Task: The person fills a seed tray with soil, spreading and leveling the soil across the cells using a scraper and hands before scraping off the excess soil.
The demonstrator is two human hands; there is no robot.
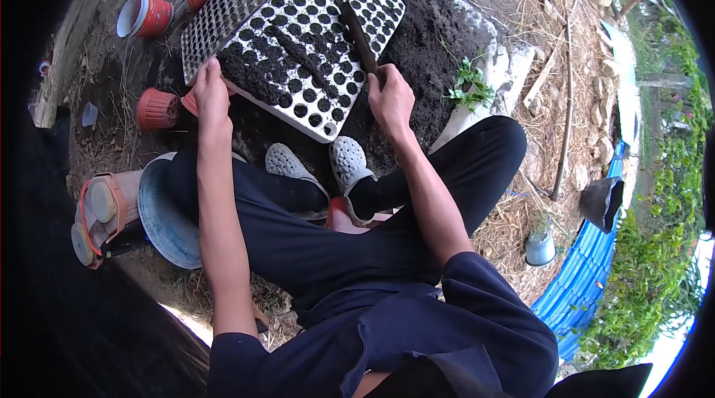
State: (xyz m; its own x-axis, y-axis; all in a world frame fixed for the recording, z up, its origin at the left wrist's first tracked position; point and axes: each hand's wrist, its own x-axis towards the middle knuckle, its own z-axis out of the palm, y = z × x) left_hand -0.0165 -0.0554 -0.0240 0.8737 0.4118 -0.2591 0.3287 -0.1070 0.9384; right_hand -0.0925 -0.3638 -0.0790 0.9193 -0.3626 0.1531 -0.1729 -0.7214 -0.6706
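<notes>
Has a rectangular white foam tray with round cells [298,125] set aslant just beyond the feet. Shows dark soil in most of the cells, with loose black crumbs [257,74] heaped over the near left part and hiding some cells there. Looks, by judgement, mostly filled but not levelled, with a pale cell at the near corner [330,128] seemingly short of soil.

Grips the tray's near left edge with the left hand [214,96], thumb on top, other fingers mostly hidden, forearm reaching nearly straight forward. Closes the right hand [391,96] around the near end of a long, narrow, dark tool [359,40], forearm slanting inward above the right thigh, tool pointing away over the cells. Cannot tell whether touching the soil at the tip.

Includes, beside the tray, a grey multi-cell tray [223,14] on the left and a dark soil heap [428,48] on the right. Includes, farther out, a ribbed terracotta-coloured pot [156,109] and a leafy green plant [471,85].
</notes>
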